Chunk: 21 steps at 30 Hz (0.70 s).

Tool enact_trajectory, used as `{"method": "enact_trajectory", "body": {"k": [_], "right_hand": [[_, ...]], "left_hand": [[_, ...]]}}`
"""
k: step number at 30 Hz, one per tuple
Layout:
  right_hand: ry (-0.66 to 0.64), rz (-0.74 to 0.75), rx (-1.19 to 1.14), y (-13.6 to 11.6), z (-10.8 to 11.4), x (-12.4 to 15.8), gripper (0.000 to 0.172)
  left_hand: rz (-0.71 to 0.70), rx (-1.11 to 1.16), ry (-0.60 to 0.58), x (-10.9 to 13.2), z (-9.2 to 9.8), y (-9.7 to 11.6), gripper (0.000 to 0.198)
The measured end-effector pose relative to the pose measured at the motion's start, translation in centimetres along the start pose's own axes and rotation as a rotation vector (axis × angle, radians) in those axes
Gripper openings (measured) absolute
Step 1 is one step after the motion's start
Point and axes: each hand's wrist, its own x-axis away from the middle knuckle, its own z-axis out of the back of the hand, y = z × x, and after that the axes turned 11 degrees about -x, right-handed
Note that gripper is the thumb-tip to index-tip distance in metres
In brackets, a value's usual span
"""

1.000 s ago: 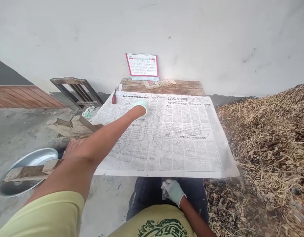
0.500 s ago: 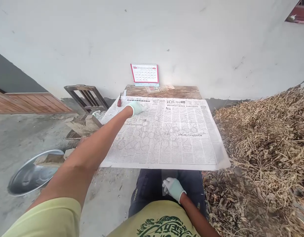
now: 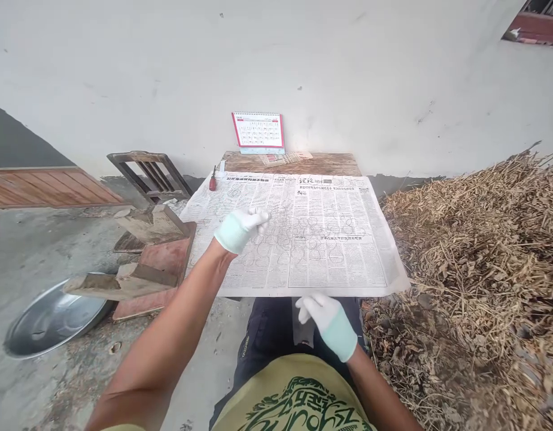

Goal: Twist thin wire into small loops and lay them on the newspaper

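Note:
A large newspaper sheet point(image 3: 334, 263) with pencil-like curved marks covers most of a wooden table. Over its left half is my left hand point(image 3: 244, 228), in a white and mint glove, its fingers curled together; whatever they pinch is too small to make out. My right hand point(image 3: 327, 323), gloved the same way, is at the newspaper's front edge above my lap, fingers bent and drawn together, with nothing visible in them. A red-handled screwdriver point(image 3: 212, 182) lies at the sheet's back left. Behind the sheet, a desk calendar point(image 3: 259, 130) stands upright by the wall.
Left of the table are a wooden chair point(image 3: 146, 173), a wooden stand with notched boards point(image 3: 155, 224) and a metal basin point(image 3: 47, 317) on the ground. Dry stalks point(image 3: 474, 239) are heaped at the right. A pale wall point(image 3: 348, 78) rises behind.
My left hand has come back from the upper left of the newspaper toward me. My right hand has risen from my lap to the sheet's front edge. The view has shifted slightly.

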Motion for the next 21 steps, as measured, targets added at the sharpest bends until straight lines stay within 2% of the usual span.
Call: {"method": "enact_trajectory", "body": {"k": [2, 4, 7, 10, 13, 16, 21], "right_hand": [[0.103, 0.079, -0.001, -2.6, 0.3, -0.8, 0.026], [0.102, 0.136, -0.07, -3.9, 0.2, -1.8, 0.023], [0.066, 0.153, -0.153, -4.6, -0.6, -2.8, 0.025], [0.076, 0.093, -0.173, -5.0, -1.6, -2.8, 0.02], [0.109, 0.071, -0.147, -5.2, -2.1, -2.3, 0.022], [0.115, 0.119, -0.054, -4.9, -1.8, -1.9, 0.027], [0.057, 0.241, 0.291, -4.0, -1.1, -1.6, 0.037]], "left_hand": [[-0.045, 0.046, -0.055, 1.9, -1.5, 0.3, 0.039], [-0.051, 0.084, -0.081, 3.6, -3.0, 0.5, 0.038], [-0.006, 0.123, -0.097, 5.5, -4.9, 0.1, 0.037], [0.016, 0.14, -0.136, 6.9, -6.0, -0.7, 0.038], [0.013, 0.112, -0.182, 7.9, -6.3, -1.5, 0.042], [0.035, 0.076, -0.17, 8.8, -6.1, -1.7, 0.043], [0.104, -0.055, -0.049, 10.2, -5.5, -0.7, 0.046]]}}
